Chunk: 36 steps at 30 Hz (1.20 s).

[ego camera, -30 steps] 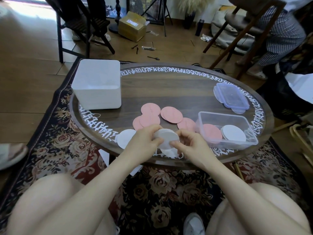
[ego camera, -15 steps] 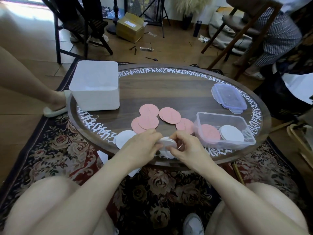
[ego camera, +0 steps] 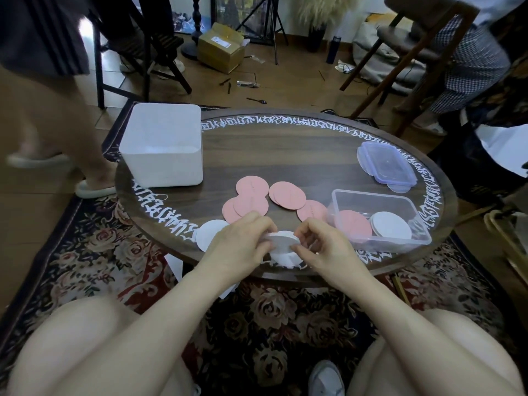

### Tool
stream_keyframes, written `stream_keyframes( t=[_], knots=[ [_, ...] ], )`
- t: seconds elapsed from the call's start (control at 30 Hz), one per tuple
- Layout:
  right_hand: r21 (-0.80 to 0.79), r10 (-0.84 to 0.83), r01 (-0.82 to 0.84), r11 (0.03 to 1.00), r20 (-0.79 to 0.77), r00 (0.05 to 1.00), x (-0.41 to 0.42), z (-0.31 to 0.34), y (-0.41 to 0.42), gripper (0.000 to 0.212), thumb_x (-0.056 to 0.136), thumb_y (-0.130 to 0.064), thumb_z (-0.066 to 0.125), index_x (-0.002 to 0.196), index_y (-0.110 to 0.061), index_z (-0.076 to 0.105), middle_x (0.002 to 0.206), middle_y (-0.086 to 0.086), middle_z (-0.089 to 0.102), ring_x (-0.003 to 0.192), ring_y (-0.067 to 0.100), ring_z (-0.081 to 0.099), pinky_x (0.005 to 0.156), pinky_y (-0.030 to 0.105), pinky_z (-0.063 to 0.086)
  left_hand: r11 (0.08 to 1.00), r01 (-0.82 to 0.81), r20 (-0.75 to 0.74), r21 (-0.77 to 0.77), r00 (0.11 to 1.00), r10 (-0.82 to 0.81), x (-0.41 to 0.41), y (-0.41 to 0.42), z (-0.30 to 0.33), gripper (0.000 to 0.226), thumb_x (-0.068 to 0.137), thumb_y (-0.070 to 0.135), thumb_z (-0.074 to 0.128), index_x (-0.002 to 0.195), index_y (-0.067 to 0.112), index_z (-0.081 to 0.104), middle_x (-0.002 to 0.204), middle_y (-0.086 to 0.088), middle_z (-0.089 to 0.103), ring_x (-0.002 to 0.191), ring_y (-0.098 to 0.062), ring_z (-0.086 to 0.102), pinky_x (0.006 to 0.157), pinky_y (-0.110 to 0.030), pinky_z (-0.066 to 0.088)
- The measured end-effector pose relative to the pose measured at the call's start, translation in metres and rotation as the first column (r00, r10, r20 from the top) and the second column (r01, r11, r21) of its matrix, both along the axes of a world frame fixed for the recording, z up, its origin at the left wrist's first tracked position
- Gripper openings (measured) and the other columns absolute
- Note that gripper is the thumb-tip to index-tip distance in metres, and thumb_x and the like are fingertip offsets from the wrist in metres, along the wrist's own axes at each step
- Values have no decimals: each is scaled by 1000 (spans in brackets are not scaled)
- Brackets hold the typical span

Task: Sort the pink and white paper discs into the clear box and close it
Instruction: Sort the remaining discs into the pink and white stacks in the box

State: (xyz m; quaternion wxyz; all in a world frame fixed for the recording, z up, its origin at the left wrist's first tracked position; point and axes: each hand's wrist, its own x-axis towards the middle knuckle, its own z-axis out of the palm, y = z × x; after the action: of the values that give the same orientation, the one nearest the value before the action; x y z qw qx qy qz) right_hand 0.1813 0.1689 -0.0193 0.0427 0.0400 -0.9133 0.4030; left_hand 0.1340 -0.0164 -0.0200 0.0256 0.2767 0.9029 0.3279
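Observation:
My left hand (ego camera: 243, 241) and my right hand (ego camera: 321, 247) together pinch a small stack of white paper discs (ego camera: 283, 240) just above the table's near edge. More white discs (ego camera: 281, 258) lie beneath it, and one white disc (ego camera: 210, 234) lies left of my left hand. Several pink discs (ego camera: 287, 195) are spread across the middle of the table. The clear box (ego camera: 380, 195) stands open at the right, holding a pink pile (ego camera: 354, 225) on its left and a white pile (ego camera: 391, 228) on its right. Its clear lid (ego camera: 385, 162) lies behind it.
A white square tub (ego camera: 161, 145) stands at the table's far left. The round wooden table (ego camera: 285, 150) has a white lettered rim. A person's legs (ego camera: 57, 124) pass by on the left. A chair (ego camera: 414, 52) and a seated person are at the far right.
The stack of white discs has stayed low at the table edge between both hands, with the fingers shifting around its rim. A person walking on the left has come closer.

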Motion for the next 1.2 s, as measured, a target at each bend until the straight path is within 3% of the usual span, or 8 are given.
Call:
stream_keyframes(
  t=[0.13, 0.3, 0.47, 0.6, 0.73, 0.83, 1.03, 1.2],
  knots=[
    [-5, -11, 11, 1000, -5, 1000, -1, -1, 2, 26, 80, -10, 69, 75, -29, 52, 71, -13, 57, 66, 8, 55, 63, 25, 47, 993, -10, -62, 117, 998, 17, 1, 1, 0, 11, 84, 22, 65, 83, 24, 55, 83, 11, 50, 73, -9, 46, 71, -34, 45],
    [-37, -18, 18, 999, 7, 1000, 1, -1, 3, 26, 80, -11, 70, 76, -30, 53, 70, -16, 57, 64, 6, 53, 62, 22, 44, 989, -48, -33, 138, 998, 53, 2, 3, -1, 21, 80, 19, 68, 75, 28, 51, 75, 12, 49, 69, -10, 47, 68, -34, 45],
    [-352, -54, 70, 933, 55, 997, -3, 2, 2, 20, 81, -10, 72, 82, -22, 56, 68, -5, 57, 55, 15, 49, 53, 25, 44, 860, -263, 338, 437, 934, 114, -4, 4, 13, 20, 76, 6, 74, 68, 19, 62, 69, 1, 61, 57, -13, 55, 53, -16, 43],
    [-477, -100, 105, 872, 36, 994, -5, 16, 9, 23, 81, -1, 70, 84, -19, 57, 69, 0, 61, 54, 11, 49, 47, 18, 40, 786, -260, 418, 561, 908, 2, 0, 8, 22, 16, 78, 2, 72, 77, 17, 64, 73, 1, 62, 57, -3, 56, 52, -12, 43],
    [-428, -308, 262, 865, -41, 950, -5, 45, 46, 24, 82, -3, 70, 86, -23, 56, 71, 2, 56, 53, 3, 49, 48, 13, 38, 977, -95, 113, 188, 991, 74, -2, 6, 9, 29, 81, 26, 71, 109, 24, 62, 99, 14, 58, 96, -7, 55, 85, -25, 44],
    [-305, -510, 472, 827, -55, 859, 2, 63, 89, 19, 81, -10, 72, 89, -21, 58, 72, 3, 57, 56, 3, 51, 55, 17, 40, 997, -6, -57, -83, 998, 1, -4, 5, 2, 38, 85, 33, 65, 120, 23, 58, 116, 7, 57, 112, -15, 48, 93, -29, 36],
    [-88, -629, 651, 754, 187, 754, 14, 57, 143, 17, 75, -11, 77, 81, -17, 63, 71, 7, 63, 59, 18, 49, 57, 28, 34, 991, 6, -64, -131, 998, -14, -5, 7, -3, 31, 88, 30, 60, 119, 25, 58, 116, 7, 55, 112, -15, 45, 93, -28, 33],
    [158, -680, 661, 733, 181, 710, 9, 50, 146, 19, 75, -16, 76, 88, -15, 64, 79, 6, 66, 71, 23, 57, 64, 33, 42, 989, 9, -52, -145, 998, -17, -5, 10, -4, 27, 88, 29, 59, 115, 25, 59, 109, 8, 55, 107, -14, 46, 91, -29, 34]
  ],
)
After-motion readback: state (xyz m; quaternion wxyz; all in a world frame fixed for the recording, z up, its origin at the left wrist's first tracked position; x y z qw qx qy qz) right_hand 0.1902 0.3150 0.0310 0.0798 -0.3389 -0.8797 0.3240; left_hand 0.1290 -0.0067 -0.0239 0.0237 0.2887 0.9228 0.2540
